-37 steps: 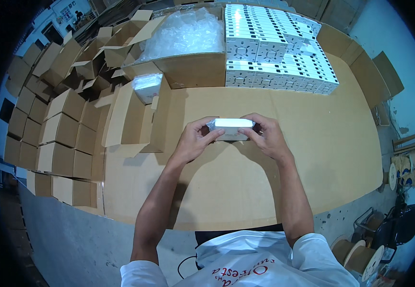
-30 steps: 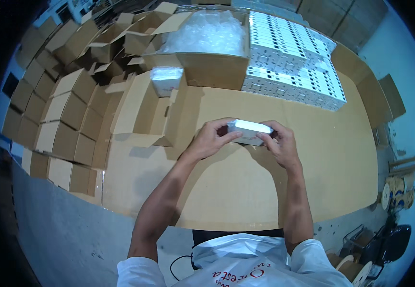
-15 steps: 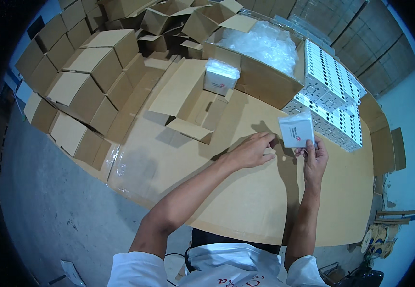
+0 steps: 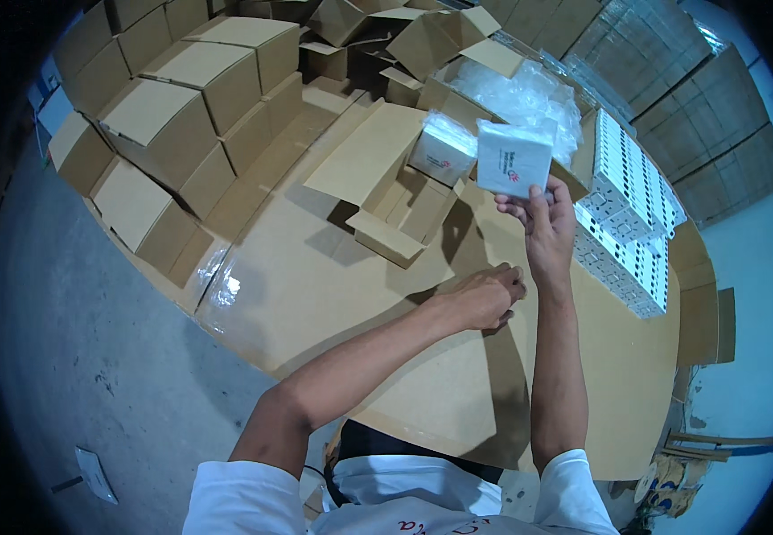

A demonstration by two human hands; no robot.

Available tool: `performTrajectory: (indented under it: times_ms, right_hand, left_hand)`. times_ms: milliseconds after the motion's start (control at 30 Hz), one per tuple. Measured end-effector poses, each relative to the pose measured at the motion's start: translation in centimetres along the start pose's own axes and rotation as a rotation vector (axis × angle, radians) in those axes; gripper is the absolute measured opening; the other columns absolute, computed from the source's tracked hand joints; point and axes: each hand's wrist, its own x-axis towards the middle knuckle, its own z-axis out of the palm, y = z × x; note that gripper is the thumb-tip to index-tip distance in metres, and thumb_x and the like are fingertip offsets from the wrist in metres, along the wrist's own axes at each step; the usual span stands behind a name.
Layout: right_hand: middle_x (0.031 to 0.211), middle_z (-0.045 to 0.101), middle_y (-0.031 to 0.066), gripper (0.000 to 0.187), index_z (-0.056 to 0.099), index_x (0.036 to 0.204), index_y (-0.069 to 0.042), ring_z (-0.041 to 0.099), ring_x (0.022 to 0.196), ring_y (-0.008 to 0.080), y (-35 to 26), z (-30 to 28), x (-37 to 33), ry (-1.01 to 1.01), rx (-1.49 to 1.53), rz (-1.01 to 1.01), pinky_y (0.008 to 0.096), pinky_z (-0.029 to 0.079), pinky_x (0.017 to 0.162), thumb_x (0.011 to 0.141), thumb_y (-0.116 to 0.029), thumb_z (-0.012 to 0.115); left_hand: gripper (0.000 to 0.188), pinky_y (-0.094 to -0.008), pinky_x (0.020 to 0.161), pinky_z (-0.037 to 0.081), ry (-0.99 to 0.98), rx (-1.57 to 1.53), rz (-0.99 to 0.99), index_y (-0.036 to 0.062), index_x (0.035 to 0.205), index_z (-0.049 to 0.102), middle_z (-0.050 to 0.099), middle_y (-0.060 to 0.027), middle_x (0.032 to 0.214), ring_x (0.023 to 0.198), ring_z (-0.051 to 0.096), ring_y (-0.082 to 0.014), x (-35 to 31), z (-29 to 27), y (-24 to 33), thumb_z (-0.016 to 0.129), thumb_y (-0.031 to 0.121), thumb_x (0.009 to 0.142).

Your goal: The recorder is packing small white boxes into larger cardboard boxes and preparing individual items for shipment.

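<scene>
1. The left hand [image 4: 486, 297] rests near the middle of the cardboard-covered table [image 4: 333, 294], its fingers curled loosely inward into a half-closed fist. It holds nothing; only its knuckles seem to touch the cardboard.
2. The right hand [image 4: 542, 223], just beyond it toward 1 o'clock, is raised off the table. Its fingers are pinched on the lower edge of a small white box [image 4: 513, 159], which stands upright in the air above the hand.
3. At 10 o'clock from the held box, a second white packet [image 4: 442, 149] sits in an open flat carton [image 4: 386, 187] whose flaps are spread on the table.
4. Behind the held box, at 12 o'clock, a large open carton [image 4: 458, 89] holds clear plastic bags [image 4: 520, 94].
5. At 3 o'clock from the right hand, rows of white boxes [image 4: 629, 214] are stacked along the table's far edge.
6. Far off at 10 o'clock, closed brown cartons [image 4: 172, 116] stand stacked on the grey floor [image 4: 74, 357].
</scene>
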Motion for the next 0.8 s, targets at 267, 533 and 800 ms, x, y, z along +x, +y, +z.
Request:
performTrajectory:
  times_ms: [267, 533, 800]
  right_hand:
    - [0.108, 0.065, 0.0207, 0.024, 0.043, 0.123, 0.006, 0.071, 0.089, 0.0237, 2.2, 4.7, 3.1, -0.088, -0.103, -0.018, 0.0333, 0.061, 0.078, 0.107, -0.011, 0.045]
    - [0.096, 0.069, 0.0148, 0.019, 0.056, 0.118, 0.004, 0.070, 0.082, 0.0148, 1.2, 4.7, 5.1, -0.215, -0.663, -0.139, 0.0299, 0.057, 0.071, 0.103, -0.008, 0.052]
    - [0.097, 0.065, 0.0264, 0.021, 0.058, 0.110, 0.005, 0.064, 0.091, 0.0416, -0.1, 6.2, 6.0, -0.290, -1.054, -0.273, 0.0476, 0.051, 0.082, 0.093, -0.008, 0.061]
  left_hand:
    - [0.040, -0.0426, 0.099, 0.050, -0.057, 0.094, 0.026, -0.0008, 0.114, 0.065, 0.060, -0.0165, 0.116, 0.113, 0.057, -0.0335, -1.9, -0.3, -0.7, 0.076, 0.017, 0.080]
    - [0.037, -0.0415, 0.097, 0.051, -0.064, 0.126, 0.027, -0.0006, 0.108, 0.065, 0.060, -0.0142, 0.114, 0.111, 0.057, -0.0318, -2.0, -1.0, -0.9, 0.077, 0.016, 0.077]
    - [0.038, -0.0426, 0.100, 0.049, -0.033, 0.110, 0.016, -0.0002, 0.113, 0.064, 0.058, -0.0155, 0.121, 0.116, 0.055, -0.0321, -2.0, -0.3, -1.2, 0.075, 0.015, 0.080]
